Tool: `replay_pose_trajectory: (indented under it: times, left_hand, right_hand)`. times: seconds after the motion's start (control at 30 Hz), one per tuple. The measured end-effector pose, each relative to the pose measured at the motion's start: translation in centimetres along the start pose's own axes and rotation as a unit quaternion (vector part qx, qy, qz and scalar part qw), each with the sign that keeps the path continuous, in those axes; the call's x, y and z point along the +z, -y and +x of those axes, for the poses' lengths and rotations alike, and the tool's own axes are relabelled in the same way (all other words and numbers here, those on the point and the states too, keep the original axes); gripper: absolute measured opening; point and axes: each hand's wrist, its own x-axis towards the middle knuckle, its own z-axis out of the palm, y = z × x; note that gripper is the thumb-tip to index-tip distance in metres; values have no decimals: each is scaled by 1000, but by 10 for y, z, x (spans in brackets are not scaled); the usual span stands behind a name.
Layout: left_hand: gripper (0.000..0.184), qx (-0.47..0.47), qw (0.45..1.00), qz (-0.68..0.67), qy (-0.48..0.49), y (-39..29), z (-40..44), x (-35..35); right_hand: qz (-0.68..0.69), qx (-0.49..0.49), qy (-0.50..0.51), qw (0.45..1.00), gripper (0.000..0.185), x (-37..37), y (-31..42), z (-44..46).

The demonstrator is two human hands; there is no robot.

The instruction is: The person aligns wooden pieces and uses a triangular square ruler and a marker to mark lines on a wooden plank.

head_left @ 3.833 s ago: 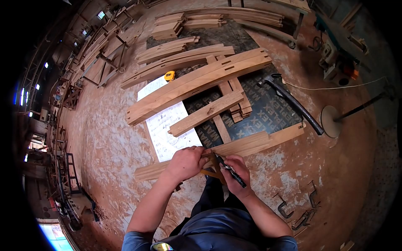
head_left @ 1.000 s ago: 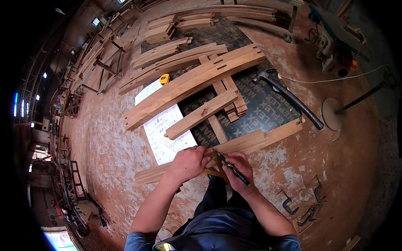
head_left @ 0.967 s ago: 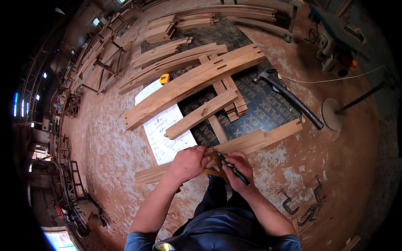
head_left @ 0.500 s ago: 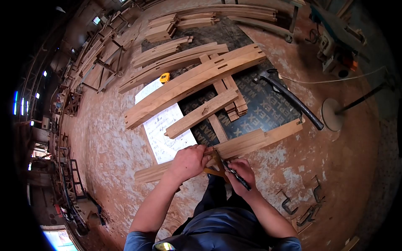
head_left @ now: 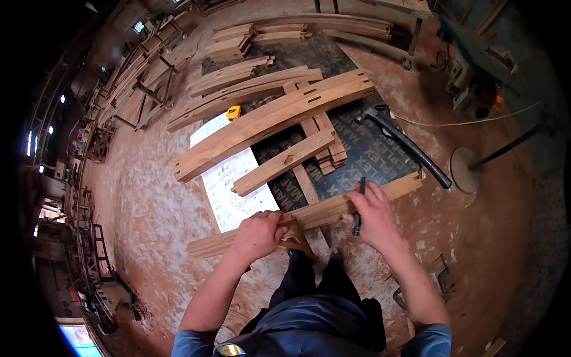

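Observation:
My left hand [head_left: 259,234] is closed on the near wooden board [head_left: 321,211] and on a yellowish square [head_left: 300,240] set against its edge. Farther right, my right hand [head_left: 375,215] holds a black pen [head_left: 356,224] and reaches over the same board, its fingertips at the board's far side. Beyond my left hand lies a paper with handwriting [head_left: 229,187]. A short wooden piece [head_left: 285,162] rests over the paper's edge and the black sheet [head_left: 380,146]. A long slotted beam [head_left: 273,122] crosses behind it.
A yellow tape measure [head_left: 234,112] sits behind the beam. At the right are a dark-handled hammer-like tool [head_left: 413,146] and a round stand base [head_left: 465,171]. More wooden pieces [head_left: 232,77] lie farther back. Clamps [head_left: 443,279] lie on the floor at lower right.
My right hand has moved right and forward along the board, away from the square, with the pen still in it. My left hand stays at the square. The view has shifted slightly.

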Motion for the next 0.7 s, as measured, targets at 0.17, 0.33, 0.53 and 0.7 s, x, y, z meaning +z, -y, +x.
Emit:
replay_pose_trajectory:
  times: [0.17,0.33,0.53,0.7]
  left_hand:
    - [37,-12,999,-20,-47,13,-26,1]
    - [33,-115,967,-162,-158,43,-75,-15]
    - [25,-336,746,-420,-392,156,-158,11]
    - [30,-451,693,-433,-358,147,-189,6]
  right_hand:
    - [-57,-78,88,991,34,6,11,22]
    - [-103,-95,175,975,30,15,10,26]
    - [-98,-97,193,971,36,19,3,23]
    - [-91,-119,188,971,37,19,3,28]
